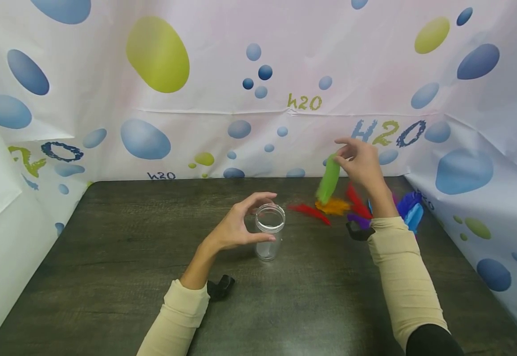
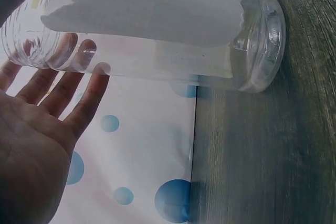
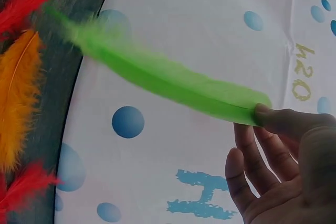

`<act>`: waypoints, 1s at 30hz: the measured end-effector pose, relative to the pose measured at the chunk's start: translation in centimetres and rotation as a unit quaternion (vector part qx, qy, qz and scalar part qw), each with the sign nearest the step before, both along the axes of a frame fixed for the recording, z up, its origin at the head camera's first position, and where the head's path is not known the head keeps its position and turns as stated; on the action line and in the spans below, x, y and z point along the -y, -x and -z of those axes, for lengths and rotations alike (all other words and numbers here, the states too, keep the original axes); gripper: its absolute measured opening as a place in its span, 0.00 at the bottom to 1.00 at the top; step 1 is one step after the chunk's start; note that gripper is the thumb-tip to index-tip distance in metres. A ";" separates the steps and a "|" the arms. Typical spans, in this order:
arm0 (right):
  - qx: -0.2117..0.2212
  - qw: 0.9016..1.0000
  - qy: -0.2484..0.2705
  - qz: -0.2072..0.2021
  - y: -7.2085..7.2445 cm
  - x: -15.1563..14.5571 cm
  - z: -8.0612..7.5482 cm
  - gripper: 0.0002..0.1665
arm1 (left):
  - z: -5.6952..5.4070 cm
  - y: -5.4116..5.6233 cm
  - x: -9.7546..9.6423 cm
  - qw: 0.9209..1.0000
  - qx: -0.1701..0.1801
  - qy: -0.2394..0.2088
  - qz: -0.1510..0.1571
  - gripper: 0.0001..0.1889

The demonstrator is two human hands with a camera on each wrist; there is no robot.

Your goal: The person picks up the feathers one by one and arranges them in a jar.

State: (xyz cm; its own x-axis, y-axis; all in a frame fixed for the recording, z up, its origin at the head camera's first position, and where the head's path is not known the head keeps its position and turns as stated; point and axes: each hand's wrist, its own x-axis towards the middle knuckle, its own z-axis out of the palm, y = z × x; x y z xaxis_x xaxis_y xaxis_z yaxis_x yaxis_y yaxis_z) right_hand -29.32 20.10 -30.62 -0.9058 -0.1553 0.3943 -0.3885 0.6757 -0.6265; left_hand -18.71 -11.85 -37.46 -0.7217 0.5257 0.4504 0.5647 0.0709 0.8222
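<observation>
A tall clear jar (image 1: 269,242) stands upright on the dark table, and in the left wrist view a pale label-like patch (image 2: 147,11) shows on its wall. My left hand (image 1: 245,225) curves around the jar near its rim, thumb on the near side and fingers on the far side. In the left wrist view some fingertips show through the clear wall. Above the table at the right, my right hand (image 1: 360,160) pinches a green feather (image 1: 328,180) by its broad tip. The feather's fluffy end hangs downward over an orange feather (image 1: 333,206).
Red feathers (image 1: 309,212) lie to the right of the jar. Purple feathers (image 1: 408,202) and a light blue feather (image 1: 413,217) lie beside the right forearm, which partly hides the pile. A printed curtain (image 1: 222,74) hangs behind the table (image 1: 120,247).
</observation>
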 end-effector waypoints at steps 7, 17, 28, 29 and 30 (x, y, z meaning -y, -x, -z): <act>-0.012 0.999 0.036 0.011 -0.4 0.2 -0.6 0.22 | 0.1 0.0 0.1 1.000 0.002 0.002 -0.003 0.45; 0.029 0.993 0.108 0.024 -1.5 0.8 -1.8 0.23 | 0.2 -0.1 0.1 1.000 0.011 0.012 -0.006 0.45; 0.035 0.981 0.189 -0.015 -2.2 1.4 -2.5 0.25 | 0.2 -0.1 0.1 1.000 0.010 0.015 -0.005 0.45; 0.037 0.980 0.196 -0.018 -2.3 1.5 -2.6 0.25 | 0.2 -0.1 0.2 1.000 0.009 0.016 -0.005 0.45; 0.039 0.978 0.202 -0.020 -2.4 1.6 -2.7 0.25 | 0.2 -0.1 0.2 1.000 0.008 0.017 -0.005 0.45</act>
State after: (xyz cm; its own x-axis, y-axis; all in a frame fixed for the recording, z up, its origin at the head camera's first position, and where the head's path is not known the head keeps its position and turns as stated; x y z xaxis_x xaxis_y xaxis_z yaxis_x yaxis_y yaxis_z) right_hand -26.88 18.48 -27.92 -0.9322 -0.0377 0.3601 -0.3496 0.3520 -0.8682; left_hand -18.61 -12.02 -37.68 -0.7342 0.5325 0.4212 0.5510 0.1049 0.8279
